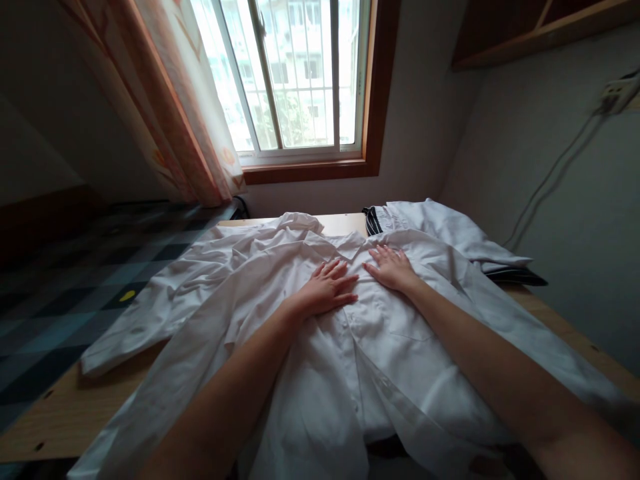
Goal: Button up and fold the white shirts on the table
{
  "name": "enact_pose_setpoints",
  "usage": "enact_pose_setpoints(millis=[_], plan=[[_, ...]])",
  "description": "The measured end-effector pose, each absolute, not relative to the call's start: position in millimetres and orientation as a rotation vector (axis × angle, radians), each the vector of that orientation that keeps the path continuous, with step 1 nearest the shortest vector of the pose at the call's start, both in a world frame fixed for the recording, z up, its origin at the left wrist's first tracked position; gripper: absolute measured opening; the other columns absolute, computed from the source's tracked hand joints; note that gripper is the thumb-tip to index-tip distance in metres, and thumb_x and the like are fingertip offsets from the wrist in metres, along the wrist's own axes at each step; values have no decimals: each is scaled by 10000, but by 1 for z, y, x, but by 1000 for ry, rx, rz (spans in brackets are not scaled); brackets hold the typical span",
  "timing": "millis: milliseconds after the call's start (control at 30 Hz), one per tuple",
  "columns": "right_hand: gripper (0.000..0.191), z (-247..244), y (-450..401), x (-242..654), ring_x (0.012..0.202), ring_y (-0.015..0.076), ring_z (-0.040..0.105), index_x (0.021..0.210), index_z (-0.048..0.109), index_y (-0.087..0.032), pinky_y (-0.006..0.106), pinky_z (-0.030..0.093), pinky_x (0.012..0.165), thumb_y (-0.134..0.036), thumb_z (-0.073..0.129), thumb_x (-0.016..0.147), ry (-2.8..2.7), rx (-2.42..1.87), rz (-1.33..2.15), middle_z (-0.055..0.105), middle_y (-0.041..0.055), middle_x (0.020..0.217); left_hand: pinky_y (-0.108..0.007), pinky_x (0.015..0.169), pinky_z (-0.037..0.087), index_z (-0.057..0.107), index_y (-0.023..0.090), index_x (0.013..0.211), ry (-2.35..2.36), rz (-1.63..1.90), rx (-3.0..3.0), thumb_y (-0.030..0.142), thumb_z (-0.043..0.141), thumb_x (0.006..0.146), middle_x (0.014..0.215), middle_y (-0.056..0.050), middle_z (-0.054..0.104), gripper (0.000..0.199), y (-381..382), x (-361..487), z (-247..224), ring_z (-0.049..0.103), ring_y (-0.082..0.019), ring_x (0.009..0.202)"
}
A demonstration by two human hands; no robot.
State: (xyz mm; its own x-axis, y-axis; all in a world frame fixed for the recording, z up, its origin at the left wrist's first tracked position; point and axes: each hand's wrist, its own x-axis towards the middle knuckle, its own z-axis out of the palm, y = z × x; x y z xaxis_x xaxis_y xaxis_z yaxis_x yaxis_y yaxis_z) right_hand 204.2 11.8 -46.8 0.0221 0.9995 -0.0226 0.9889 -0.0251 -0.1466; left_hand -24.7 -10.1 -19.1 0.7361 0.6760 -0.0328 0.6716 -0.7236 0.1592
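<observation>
A white button-up shirt (400,347) lies spread out, front side up, with its collar at the far end and its sleeves out to both sides. Flat on its upper left front rests my left hand (327,288), fingers spread. My right hand (390,267) presses on the other side just below the collar, its fingers also apart. The front placket runs down between my arms, and the lower hem hangs toward me. Another white garment (165,300) lies crumpled at the left, partly under the shirt.
Under the clothes is a wooden table (95,400). White and black-striped folded clothing (440,227) sits at its far right corner. A dark checked bed cover (75,280) borders the left side. Beyond are a curtain (165,100) and a window (300,80); a cable (550,170) hangs on the right wall.
</observation>
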Motion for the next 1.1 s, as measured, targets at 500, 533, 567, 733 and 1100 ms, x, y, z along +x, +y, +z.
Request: enact_pose_setpoints(millis=[500,533,567,733,1100], plan=[[697,-47,19,216,1542,256,145,1599,266,-264,507,120,1223,-609,255,993,-2251,-2130,216,162,61,1684,-519,1205,257,698,363,1224,594,3,2695,206,528,981,1452,9,583,335,-32,-13,3,444,-236,1421],[710,-49,18,215,1542,254,145,1599,266,-262,504,113,1225,-623,253,988,-2244,-2124,185,164,61,1684,-494,1191,290,720,357,1185,556,5,2679,210,551,972,1424,7,609,309,-32,-16,6,463,-234,1407],[713,-51,16,215,1541,250,148,1599,268,-261,499,109,1225,-627,249,987,-2236,-2119,159,167,60,1683,-456,1169,334,738,346,1152,522,14,2657,214,577,958,1393,4,635,285,-32,-18,9,493,-231,1382],[712,-54,14,214,1536,243,166,1596,276,-248,493,101,1225,-623,232,992,-2220,-2110,123,176,63,1681,-297,894,537,765,255,1112,803,280,2590,195,594,912,1092,-34,775,270,-24,-20,3,724,-198,966],[665,-49,11,213,1528,236,197,1571,338,-251,486,129,1222,-593,277,1005,-2202,-2075,120,239,64,1664,-434,1239,206,412,149,1512,1434,131,2676,493,341,1010,1630,-127,308,613,-1,-10,-33,250,-262,1521]])
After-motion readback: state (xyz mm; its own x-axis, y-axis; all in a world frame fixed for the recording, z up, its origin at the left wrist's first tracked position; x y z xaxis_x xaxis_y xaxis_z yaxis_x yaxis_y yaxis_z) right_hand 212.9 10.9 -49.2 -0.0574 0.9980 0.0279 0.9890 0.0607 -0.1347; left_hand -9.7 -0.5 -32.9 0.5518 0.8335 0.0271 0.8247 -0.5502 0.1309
